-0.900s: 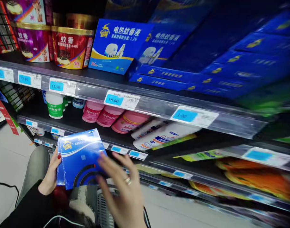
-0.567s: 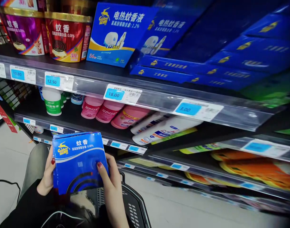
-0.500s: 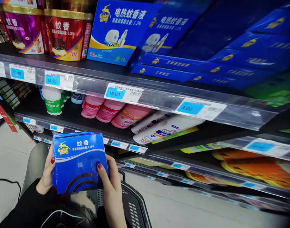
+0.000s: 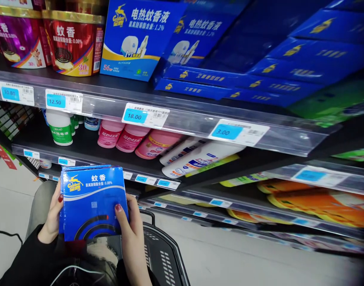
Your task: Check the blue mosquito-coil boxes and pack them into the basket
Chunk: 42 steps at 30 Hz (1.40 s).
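Observation:
Low in front of my body I hold a small stack of flat blue mosquito coil boxes (image 4: 92, 198), front face turned up toward me. At least two boxes show, one edge behind the other. My left hand (image 4: 52, 216) is closed on the left edge, thumb along the side and fingers hidden behind. On the right side my right hand (image 4: 131, 230) grips the stack, its thumb pressed on the front face. Similar blue boxes (image 4: 196, 75) lie piled on the shelf above, beside an upright blue box of electric mosquito liquid (image 4: 137, 39).
A shelf edge with price tags (image 4: 146, 114) runs across ahead of me. Red tubs (image 4: 73, 43) stand upper left. Below are pink bottles (image 4: 132, 138), a white and green bottle (image 4: 60, 129) and white cans (image 4: 199, 159). A black basket (image 4: 166, 258) sits on the floor beside me.
The view has shifted a little to the right, so shelf and boxes appear farther left. Both hands keep the same hold on the mosquito coil boxes.

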Tool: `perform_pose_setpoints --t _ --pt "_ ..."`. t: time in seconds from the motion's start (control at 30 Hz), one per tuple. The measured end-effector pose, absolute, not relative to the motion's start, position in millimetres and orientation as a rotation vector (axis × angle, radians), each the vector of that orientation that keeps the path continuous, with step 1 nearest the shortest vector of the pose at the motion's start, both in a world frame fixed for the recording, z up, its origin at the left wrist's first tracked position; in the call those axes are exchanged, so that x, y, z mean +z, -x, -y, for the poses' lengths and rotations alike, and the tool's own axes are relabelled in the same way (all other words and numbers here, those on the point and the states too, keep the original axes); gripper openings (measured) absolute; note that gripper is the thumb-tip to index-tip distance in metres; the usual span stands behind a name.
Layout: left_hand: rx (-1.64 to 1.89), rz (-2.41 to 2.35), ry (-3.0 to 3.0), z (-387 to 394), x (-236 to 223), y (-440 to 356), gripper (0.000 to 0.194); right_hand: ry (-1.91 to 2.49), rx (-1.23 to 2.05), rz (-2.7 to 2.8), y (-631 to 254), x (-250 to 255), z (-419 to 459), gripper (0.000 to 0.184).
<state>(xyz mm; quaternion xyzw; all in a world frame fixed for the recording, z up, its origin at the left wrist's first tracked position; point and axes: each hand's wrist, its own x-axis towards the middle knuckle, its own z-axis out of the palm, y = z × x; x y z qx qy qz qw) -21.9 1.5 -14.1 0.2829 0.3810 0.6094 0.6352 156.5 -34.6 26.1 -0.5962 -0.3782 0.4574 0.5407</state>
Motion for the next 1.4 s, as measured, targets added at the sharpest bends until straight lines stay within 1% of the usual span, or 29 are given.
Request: perform_pose_setpoints --t 0.27,0.5,0.63,0.97,1.4 --pt "1.382 -0.909 -0.686 -5.7 -8.9 22.3 0.048 1.395 1.121 0.878 -156.3 19.7 32.8 0.030" --pt "1.349 -0.936 -0.669 -4.5 1.5 22.6 0.061 1.388 1.095 0.889 -155.3 19.7 32.0 0.029" --pt "1.347 -0.937 -0.687 -5.0 1.2 24.3 0.064 1.398 1.073 0.883 -154.6 20.4 31.3 0.030" --pt "1.385 -0.944 -0.701 -5.3 -4.0 26.8 0.063 1.385 1.087 0.882 -153.7 21.5 29.3 0.029" --pt "1.372 -0.933 -0.737 -8.3 2.1 23.6 0.061 1.389 1.066 0.877 -155.3 17.7 30.3 0.032"
